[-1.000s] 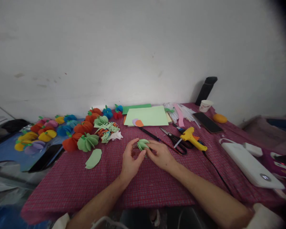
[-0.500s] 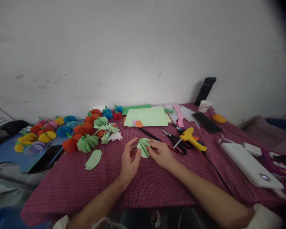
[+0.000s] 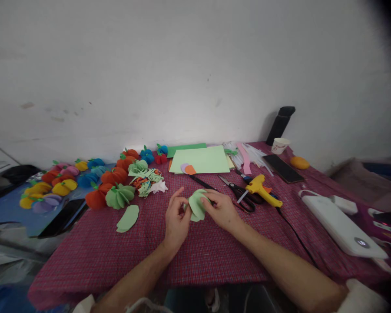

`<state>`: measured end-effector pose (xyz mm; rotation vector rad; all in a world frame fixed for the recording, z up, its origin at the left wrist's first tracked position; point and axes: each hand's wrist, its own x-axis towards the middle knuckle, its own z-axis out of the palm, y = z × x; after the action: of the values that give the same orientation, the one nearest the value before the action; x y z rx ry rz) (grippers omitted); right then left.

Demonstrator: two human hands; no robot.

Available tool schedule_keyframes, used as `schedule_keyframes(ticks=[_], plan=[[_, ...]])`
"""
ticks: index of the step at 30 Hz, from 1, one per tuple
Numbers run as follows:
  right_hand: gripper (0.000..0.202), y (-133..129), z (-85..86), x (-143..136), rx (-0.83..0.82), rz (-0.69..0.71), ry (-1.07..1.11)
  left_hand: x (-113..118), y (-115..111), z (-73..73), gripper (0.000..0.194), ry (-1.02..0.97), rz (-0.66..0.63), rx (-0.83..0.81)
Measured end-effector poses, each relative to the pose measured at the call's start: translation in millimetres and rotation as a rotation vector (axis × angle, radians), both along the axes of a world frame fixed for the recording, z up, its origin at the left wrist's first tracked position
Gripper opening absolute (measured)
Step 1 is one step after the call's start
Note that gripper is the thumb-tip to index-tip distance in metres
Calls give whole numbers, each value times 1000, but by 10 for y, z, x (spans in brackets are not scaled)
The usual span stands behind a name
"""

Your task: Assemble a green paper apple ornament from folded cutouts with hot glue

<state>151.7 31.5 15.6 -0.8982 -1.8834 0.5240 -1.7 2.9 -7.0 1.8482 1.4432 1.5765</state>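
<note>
Between my hands is a light green folded paper piece with several rounded leaves, held above the checked red tablecloth. My left hand pinches its left edge between thumb and fingers. On the other side, my right hand grips the right edge, its fingertips on the leaves. Some light green paper cutouts lie to the left of my left hand. A finished-looking light green paper pumpkin sits behind them.
A yellow glue gun and black scissors lie beyond my right hand. Green paper sheets are near the wall, paper scraps left of them. A white power bank, phone and paper cup stand right.
The green paper piece has turned and its leaves have spread, so broader flat faces show. My fingers have shifted slightly on it, while both hands remain in nearly the same place.
</note>
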Motion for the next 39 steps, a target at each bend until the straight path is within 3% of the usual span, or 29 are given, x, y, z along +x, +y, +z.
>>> schedule_keyframes(ticks=[5,10,17,21,24,27,30,34,39], plan=[[22,0,9,8,20,-41,-4,-2,-25,79,23,-15,-40,-35],[22,2,1,6,13,-23,-2,4,-10,52,14,-20,-39,-86],[22,-4,19,9,20,-32,21,3,9,45,22,-48,-21,-81],[23,6,16,13,15,-35,30,48,15,4,9,-250,-105,-144],[22,16,18,16,10,-67,31,77,7,-21,20,-407,-169,-159],[23,-3,48,30,3,-71,45,61,1,-15,13,-314,-189,-177],[27,-46,84,50,9,20,54,16,7,7,16,-207,-173,-185],[28,-58,62,42,58,71,25,-17,19,23,28,-262,-185,-154],[23,-9,-22,10,122,30,-27,-5,22,42,27,-256,-204,-180]])
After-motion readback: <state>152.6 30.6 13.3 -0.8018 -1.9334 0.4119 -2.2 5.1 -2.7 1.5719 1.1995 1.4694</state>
